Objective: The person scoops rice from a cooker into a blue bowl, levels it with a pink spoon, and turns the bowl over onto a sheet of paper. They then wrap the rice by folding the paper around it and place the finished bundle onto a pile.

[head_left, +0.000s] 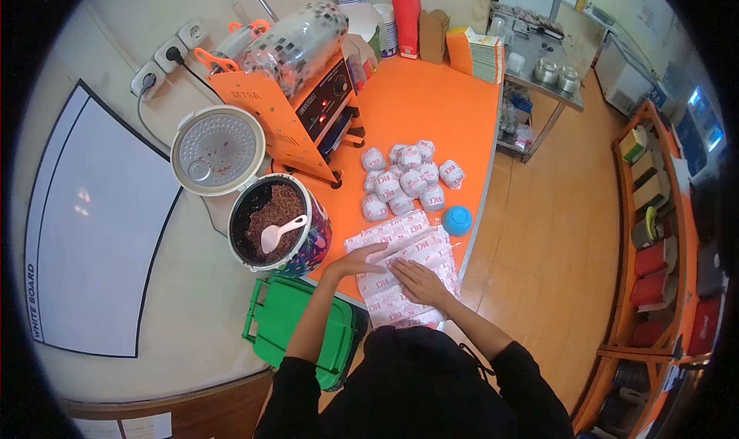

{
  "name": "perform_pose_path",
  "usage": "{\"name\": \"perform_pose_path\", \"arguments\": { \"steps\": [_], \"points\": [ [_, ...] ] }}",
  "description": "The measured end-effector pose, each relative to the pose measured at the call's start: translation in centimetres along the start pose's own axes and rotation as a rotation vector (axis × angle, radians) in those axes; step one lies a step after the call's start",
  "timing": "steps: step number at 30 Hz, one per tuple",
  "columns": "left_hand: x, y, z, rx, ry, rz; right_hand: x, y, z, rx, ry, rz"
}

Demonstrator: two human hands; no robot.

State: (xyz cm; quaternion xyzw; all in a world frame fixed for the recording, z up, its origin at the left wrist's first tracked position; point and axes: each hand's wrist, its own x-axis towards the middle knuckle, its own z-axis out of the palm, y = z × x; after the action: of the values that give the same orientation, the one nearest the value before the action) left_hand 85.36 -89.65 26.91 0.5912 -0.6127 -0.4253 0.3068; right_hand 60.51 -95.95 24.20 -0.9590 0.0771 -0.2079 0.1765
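Printed white-and-pink wrapping paper sheets (416, 242) lie in a stack at the front of the orange table. My right hand (419, 283) lies flat on the paper with its fingers stretched out. Over the paper's left edge is my left hand (356, 263), fingers extended and thumb apart, holding nothing that I can see. Just beyond the sheets sit several round bundles (387, 185) wrapped in the same paper, in a heap. A small blue bowl (457, 220) stands beside them at the right edge.
On the left, an open rice cooker (245, 263) contains brownish-red rice (279, 208) and a pale pink rice paddle (274, 237). Behind it stands an orange sealing machine (269, 115). A green lidded bin (300, 327) is below the table's left edge. Shelves (654, 231) line the right.
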Motion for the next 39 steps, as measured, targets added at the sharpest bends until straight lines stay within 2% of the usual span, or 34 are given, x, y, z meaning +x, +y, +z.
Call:
{"name": "perform_pose_path", "arguments": {
  "steps": [1, 4, 7, 8, 10, 14, 17, 20, 23, 26, 29, 31, 32, 34, 35, 37, 38, 39],
  "points": [
    [1.1, 0.3, 0.8, 0.077, 0.025, -0.023, 0.0, 0.2, 0.3, -0.011, 0.001, -0.006],
    [2.9, 1.7, 2.3, 0.29, -0.029, -0.316, 0.4, 0.3, -0.1, -0.045, -0.007, -0.025],
    [0.7, -0.1, 6.1, 0.152, 0.369, 0.096, 0.2, 0.4, 0.1, -0.039, 0.05, -0.046],
    [0.1, -0.1, 7.2, 0.193, 0.422, 0.184, -0.2, 0.7, 0.7, -0.031, 0.037, -0.037],
    [-0.7, 0.5, 8.7, 0.209, 0.44, 0.216, -0.8, 1.4, 1.8, -0.015, 0.011, -0.022],
    [-2.1, 3.0, 9.9, 0.331, 0.423, 0.203, -1.8, 2.1, 2.8, -0.149, 0.126, -0.097],
    [-3.4, 2.8, 10.3, 0.676, 0.303, 0.243, -2.5, 1.8, 2.8, -0.217, 0.262, -0.091],
    [-4.6, 1.6, 11.6, 0.89, 0.352, 0.273, -2.5, 2.5, 1.9, -0.195, 0.269, -0.064],
    [-5.1, -1.5, 14.0, 0.598, 0.654, 0.061, -2.5, 4.2, 1.4, -0.051, 0.196, 0.007],
    [-4.9, -2.8, 13.5, 0.478, 0.705, -0.029, -2.5, 4.7, 1.3, 0.045, 0.125, 0.071],
    [-4.1, -4.8, 11.7, 0.559, 0.664, 0.124, -1.1, 5.3, -0.2, 0.087, 0.102, 0.105],
    [-4.0, -4.6, 10.7, 0.43, 0.653, 0.062, -0.1, 5.6, -0.5, 0.098, 0.102, 0.157],
    [-3.7, -4.1, 10.1, 0.367, 0.646, 0.033, 0.5, 5.7, -0.6, 0.105, 0.036, 0.209],
    [-3.0, -2.0, 9.3, 0.114, 0.665, -0.184, 2.0, 5.8, -0.7, 0.121, -0.094, 0.315],
    [-2.5, -1.1, 8.8, -0.013, 0.669, -0.292, 2.8, 5.4, -1.2, 0.084, -0.08, 0.319],
    [-1.0, 0.1, 8.2, 0.173, 0.743, -0.211, 4.2, 4.8, -2.0, 0.012, -0.057, 0.329],
    [-0.5, 0.5, 7.9, 0.264, 0.778, -0.173, 4.9, 5.3, -1.6, -0.067, -0.051, 0.25],
    [-0.1, 0.9, 7.5, 0.422, 0.687, -0.218, 5.7, 6.0, -1.2, -0.145, -0.047, 0.171]
  ]
}}
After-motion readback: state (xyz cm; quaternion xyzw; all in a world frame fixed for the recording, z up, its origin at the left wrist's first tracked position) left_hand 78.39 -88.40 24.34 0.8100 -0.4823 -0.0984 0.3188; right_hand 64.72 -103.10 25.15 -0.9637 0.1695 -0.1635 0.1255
